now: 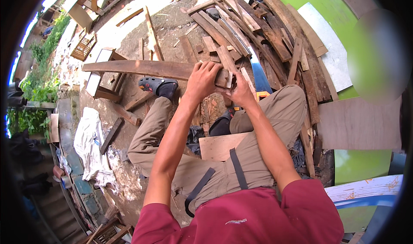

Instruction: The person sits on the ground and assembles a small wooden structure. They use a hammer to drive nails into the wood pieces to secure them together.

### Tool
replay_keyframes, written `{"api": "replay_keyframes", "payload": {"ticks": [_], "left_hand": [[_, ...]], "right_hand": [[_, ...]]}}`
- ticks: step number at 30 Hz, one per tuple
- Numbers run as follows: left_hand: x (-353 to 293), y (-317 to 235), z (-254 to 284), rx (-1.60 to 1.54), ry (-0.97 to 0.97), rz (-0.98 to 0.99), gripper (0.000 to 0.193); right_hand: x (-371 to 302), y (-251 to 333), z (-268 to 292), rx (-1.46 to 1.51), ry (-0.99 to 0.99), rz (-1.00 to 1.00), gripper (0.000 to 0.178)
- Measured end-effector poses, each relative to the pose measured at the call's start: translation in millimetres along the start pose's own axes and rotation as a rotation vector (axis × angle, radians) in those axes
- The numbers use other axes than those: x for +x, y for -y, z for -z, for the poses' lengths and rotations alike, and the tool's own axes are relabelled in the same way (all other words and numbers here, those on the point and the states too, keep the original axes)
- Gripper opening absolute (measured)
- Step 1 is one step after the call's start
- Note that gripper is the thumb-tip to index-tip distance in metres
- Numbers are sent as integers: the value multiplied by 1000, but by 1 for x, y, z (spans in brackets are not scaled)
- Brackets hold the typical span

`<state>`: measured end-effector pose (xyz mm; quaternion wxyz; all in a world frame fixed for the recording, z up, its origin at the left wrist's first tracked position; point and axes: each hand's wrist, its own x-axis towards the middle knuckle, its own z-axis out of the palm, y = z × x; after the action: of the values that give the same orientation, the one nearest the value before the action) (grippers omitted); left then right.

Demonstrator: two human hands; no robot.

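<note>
A long weathered wooden plank (137,67) runs from the left toward the middle of the view, held above the ground. My left hand (202,80) grips its near end from the side. My right hand (241,91) presses against the plank's end face, fingers closed at its edge; whether it holds a small tool there is hidden. I sit with bent knees in tan trousers (275,110), one dark clog (157,85) on the ground beneath the plank.
A heap of old planks (254,33) lies ahead and to the right. A blue-bladed saw (260,78) rests near my right knee. A plywood piece (217,146) sits on my lap, a white cloth (90,143) at left, green and white boards (327,46) at right.
</note>
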<state>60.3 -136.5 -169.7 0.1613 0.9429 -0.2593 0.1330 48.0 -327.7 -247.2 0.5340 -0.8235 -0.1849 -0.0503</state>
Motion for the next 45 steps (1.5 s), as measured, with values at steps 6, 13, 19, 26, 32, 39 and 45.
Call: {"api": "replay_keyframes", "payload": {"ticks": [6, 13, 19, 26, 32, 39, 45], "left_hand": [[-2, 0, 3, -8, -2, -12, 93], [-2, -2, 13, 6, 29, 8, 93], [-4, -3, 2, 113, 100, -30, 83], [-4, 9, -3, 76, 73, -92, 92], [-8, -1, 0, 56, 84, -42, 81], [-15, -3, -4, 57, 47, -66, 81], [-2, 9, 3, 34, 167, -76, 108]], "right_hand": [[0, 6, -9, -88, -77, 107, 79], [1, 15, -12, -74, -121, 173, 78], [-1, 10, -14, -81, -106, 139, 77], [0, 12, -12, -80, -46, 67, 84], [0, 7, -13, -52, -92, 162, 76], [-3, 7, -12, -53, -85, 115, 75], [2, 3, -13, -38, -61, 23, 87]]}}
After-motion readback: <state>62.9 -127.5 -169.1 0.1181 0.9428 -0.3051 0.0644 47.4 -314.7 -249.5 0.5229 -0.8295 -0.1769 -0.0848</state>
